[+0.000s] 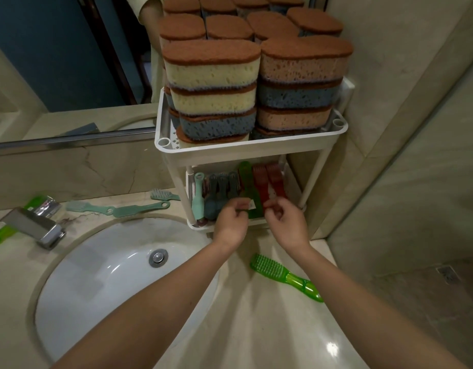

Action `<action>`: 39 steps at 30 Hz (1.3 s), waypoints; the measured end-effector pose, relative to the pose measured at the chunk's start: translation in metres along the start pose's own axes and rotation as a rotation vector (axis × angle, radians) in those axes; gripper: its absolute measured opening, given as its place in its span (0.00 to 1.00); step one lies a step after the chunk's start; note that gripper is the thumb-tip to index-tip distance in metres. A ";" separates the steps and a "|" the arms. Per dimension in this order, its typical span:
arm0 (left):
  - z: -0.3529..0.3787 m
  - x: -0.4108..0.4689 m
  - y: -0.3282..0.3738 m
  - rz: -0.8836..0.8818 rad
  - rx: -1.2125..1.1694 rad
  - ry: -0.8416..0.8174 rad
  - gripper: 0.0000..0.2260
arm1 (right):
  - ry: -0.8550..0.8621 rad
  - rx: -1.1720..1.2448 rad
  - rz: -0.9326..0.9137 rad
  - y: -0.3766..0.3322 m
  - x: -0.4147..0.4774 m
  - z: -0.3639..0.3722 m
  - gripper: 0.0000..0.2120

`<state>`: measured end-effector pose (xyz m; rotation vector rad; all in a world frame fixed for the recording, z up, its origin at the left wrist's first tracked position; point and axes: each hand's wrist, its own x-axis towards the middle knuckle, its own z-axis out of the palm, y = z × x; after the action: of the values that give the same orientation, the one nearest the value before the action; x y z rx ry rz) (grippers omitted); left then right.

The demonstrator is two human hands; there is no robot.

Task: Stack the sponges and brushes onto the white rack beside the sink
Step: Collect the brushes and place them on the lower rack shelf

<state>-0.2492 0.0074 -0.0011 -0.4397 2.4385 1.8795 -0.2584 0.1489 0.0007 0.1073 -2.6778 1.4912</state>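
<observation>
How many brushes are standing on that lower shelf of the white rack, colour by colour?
mint brush: 1
grey brushes: 3
green brush: 1
red brushes: 2
Total: 7 in plain view; others may be hidden behind them.

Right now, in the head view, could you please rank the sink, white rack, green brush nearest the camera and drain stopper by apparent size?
1-2. sink and white rack, too alike to rank
3. green brush
4. drain stopper
</observation>
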 end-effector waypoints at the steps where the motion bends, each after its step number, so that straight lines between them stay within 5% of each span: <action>1: 0.000 -0.007 -0.002 0.009 -0.018 0.000 0.16 | -0.016 0.000 0.009 0.005 -0.011 0.000 0.06; 4: 0.002 -0.031 -0.011 0.023 -0.032 0.001 0.14 | -0.177 -0.121 0.109 0.021 -0.037 0.000 0.07; 9: 0.005 -0.057 -0.022 -0.102 0.014 -0.120 0.12 | -0.465 -0.487 0.240 0.037 -0.060 0.008 0.29; 15: -0.006 -0.074 -0.032 -0.166 0.028 -0.143 0.12 | -0.459 -0.765 0.145 0.042 -0.079 0.021 0.22; 24: -0.063 -0.081 -0.056 -0.363 -0.018 0.054 0.23 | -0.409 -0.035 0.203 -0.017 -0.085 0.080 0.12; 26: -0.084 -0.083 -0.059 -0.396 -0.090 0.076 0.19 | -0.456 0.079 0.205 -0.042 -0.087 0.102 0.08; 28: -0.108 -0.087 -0.060 -0.387 -0.192 0.125 0.13 | -0.535 0.149 0.217 -0.065 -0.090 0.124 0.10; 39: -0.271 -0.100 -0.092 -0.380 -0.255 0.626 0.14 | -0.830 0.314 0.163 -0.184 -0.115 0.244 0.12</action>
<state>-0.0916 -0.2513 0.0051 -1.5882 2.1600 2.0963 -0.1341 -0.1526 0.0164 0.6793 -3.0315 2.3214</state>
